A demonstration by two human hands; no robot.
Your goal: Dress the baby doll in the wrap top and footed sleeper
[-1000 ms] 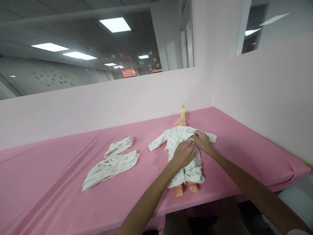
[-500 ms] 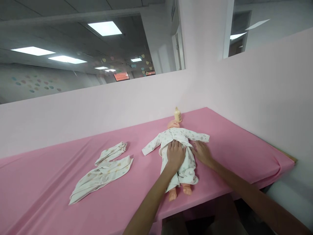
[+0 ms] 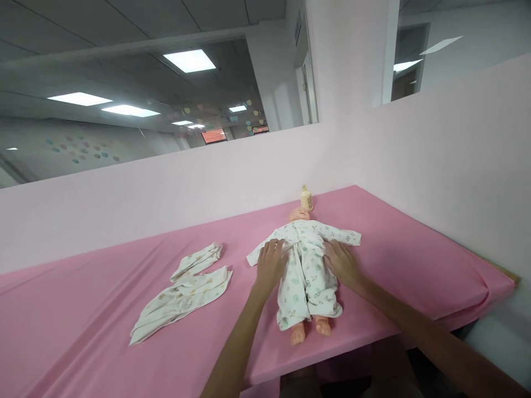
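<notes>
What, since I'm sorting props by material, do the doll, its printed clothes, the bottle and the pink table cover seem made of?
Doll: probably vinyl or plastic, smooth, with molded-looking feet. 
Printed clothes: matte, thin fabric, perhaps cotton, judging by soft folds. 
Bottle: likely smooth plastic, pale yellow; too small to be sure. 
Pink table cover: matte sheet with long creases, fabric or thin vinyl.

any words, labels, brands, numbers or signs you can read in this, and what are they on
None can be read.
Bottle: dark marks like print on its side, too small to read.
Sign above the doorway: too blurred to read.
Red panel behind the glass: no legible text.
</notes>
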